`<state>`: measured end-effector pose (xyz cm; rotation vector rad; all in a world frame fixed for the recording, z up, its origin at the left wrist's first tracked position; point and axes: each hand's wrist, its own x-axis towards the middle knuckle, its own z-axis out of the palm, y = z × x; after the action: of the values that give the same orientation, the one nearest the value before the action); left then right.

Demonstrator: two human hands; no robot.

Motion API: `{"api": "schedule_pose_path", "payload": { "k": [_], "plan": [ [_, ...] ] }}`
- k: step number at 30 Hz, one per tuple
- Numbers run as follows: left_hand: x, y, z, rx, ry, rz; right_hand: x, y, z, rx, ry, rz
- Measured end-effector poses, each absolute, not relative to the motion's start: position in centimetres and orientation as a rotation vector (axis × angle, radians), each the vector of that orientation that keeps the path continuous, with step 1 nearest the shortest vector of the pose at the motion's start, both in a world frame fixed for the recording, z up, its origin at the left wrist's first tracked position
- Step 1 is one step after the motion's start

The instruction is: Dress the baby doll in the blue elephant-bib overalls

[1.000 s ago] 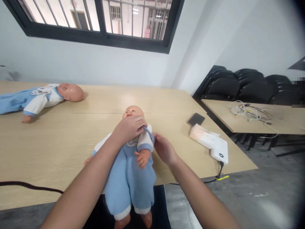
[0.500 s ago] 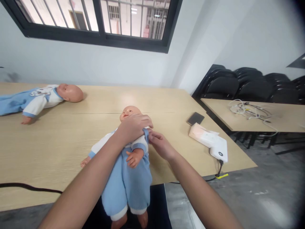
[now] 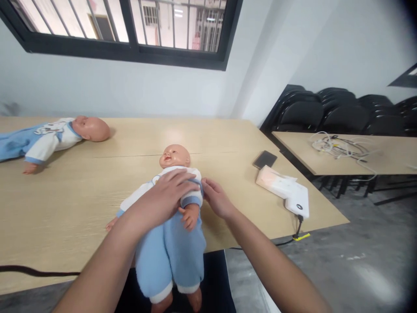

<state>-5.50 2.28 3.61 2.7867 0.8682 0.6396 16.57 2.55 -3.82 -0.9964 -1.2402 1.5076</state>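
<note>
A baby doll (image 3: 184, 243) in blue trousers and a white top with blue cuffs lies face up, its legs over the near table edge. Across its chest rests my left hand (image 3: 172, 191), fingers spread a little over the top near the doll's shoulder. Beside that shoulder, my right hand (image 3: 215, 196) pinches with thumb and fingers at the blue edge of the clothing. The doll's head is uncovered, and one of its hands shows below my left hand.
A second doll (image 3: 55, 139) lies at the far left of the table (image 3: 228, 134). To the right are a dark phone (image 3: 265, 160), a tissue pack (image 3: 273, 182) and a white device (image 3: 298, 201) with a cable. Tangled cables (image 3: 339, 147) lie on another table, before black chairs (image 3: 342, 115).
My left hand has moved down from the doll's neck to its chest, showing more of its face. My right hand stays at the shoulder. The view has shifted slightly.
</note>
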Motion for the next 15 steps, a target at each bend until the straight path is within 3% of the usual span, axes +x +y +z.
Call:
{"api": "schedule_pose_path", "payload": {
  "k": [15],
  "plan": [
    [-5.7,0.1,0.8,2.725,0.457,0.783,15.2,4.4,-3.0,-1.198,-1.342,1.049]
  ]
}}
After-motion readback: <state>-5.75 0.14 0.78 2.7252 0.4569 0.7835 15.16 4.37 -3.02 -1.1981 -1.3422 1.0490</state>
